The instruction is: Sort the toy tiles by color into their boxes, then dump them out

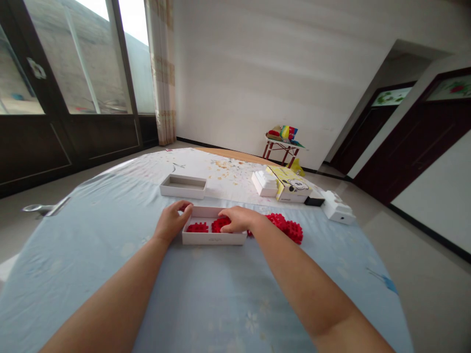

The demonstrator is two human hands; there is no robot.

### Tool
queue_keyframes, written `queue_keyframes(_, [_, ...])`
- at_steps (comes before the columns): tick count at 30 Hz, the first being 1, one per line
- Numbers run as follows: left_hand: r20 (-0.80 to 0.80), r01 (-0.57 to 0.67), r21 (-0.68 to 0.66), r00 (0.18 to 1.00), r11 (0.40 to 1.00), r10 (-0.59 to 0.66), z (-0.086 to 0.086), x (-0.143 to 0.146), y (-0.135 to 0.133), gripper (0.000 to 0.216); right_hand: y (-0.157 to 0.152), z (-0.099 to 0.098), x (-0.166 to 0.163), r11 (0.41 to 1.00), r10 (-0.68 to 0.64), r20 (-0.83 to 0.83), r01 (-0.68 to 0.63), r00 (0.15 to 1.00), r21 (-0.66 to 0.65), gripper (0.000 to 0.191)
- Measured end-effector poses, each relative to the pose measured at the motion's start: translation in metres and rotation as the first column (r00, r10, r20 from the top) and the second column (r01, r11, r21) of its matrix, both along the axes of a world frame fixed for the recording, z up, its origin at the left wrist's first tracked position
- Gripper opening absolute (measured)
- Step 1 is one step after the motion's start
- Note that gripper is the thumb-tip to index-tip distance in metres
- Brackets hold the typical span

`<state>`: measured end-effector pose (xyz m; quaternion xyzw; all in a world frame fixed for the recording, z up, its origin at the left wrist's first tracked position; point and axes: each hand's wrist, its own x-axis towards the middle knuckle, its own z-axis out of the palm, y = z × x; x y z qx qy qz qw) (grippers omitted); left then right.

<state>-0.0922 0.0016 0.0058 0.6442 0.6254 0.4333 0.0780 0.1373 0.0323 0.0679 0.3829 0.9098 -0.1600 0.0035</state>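
Bare forearms (320, 294) reach in from the lower corners over a pale blue cloth (206, 294) that covers much of the round surface (235, 156). Between the hands sits a shallow white open box (214, 239), its long side facing the camera. The left hand (172, 219) is curled at the box's left end, thumb and fingers near the rim; whether it grips the wall, I cannot tell. The right hand (235, 219) is over the box's right half, thumb and forefinger parted around a red toothed piece (218, 224) — whether they pinch it is unclear. Another red piece (197, 227) lies inside to the left. Just right of the box, partly behind the right wrist, is a red pile (289, 228) of similar pieces. Beyond the left hand stands a second white tray (183, 188) — to the far right, a yellow carton (289, 184) with a cartoon mouse, beside white packaging (265, 184).
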Motion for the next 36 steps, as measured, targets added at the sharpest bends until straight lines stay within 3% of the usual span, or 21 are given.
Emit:
queue_keyframes(12, [0.006,-0.008,-0.012,1.000,1.000,0.008,0.005,0.003,-0.002,0.034,-0.005,-0.005,-0.002,0.992,0.000,-0.109,-0.014,0.994,-0.125,0.048])
queue_keyframes(18, [0.002,-0.008,-0.032,1.000,0.999,0.008,0.005,0.001,-0.001,0.037,-0.015,-0.005,0.013,0.997,-0.063,-0.330,0.074,0.942,0.023,0.039])
queue_keyframes(22, [-0.013,-0.030,-0.059,0.999,0.998,0.030,0.004,-0.002,0.002,0.037,-0.024,0.001,0.053,0.971,-0.132,-0.547,0.220,0.827,0.098,0.032])
queue_keyframes(26, [-0.024,-0.037,-0.094,0.999,0.995,0.035,0.005,-0.002,0.003,0.037,-0.027,-0.004,0.118,0.900,-0.260,-0.616,0.417,0.744,0.124,0.033])
queue_keyframes(30, [-0.040,-0.044,-0.114,0.998,0.992,0.039,0.005,-0.003,0.002,0.039,-0.025,-0.018,0.182,0.825,-0.437,-0.526,0.558,0.730,0.089,0.046])
queue_keyframes(36, [-0.072,-0.071,-0.121,0.995,0.990,0.063,0.003,-0.006,0.003,0.041,-0.021,-0.036,0.223,0.822,-0.551,-0.304,0.568,0.777,-0.036,0.081])
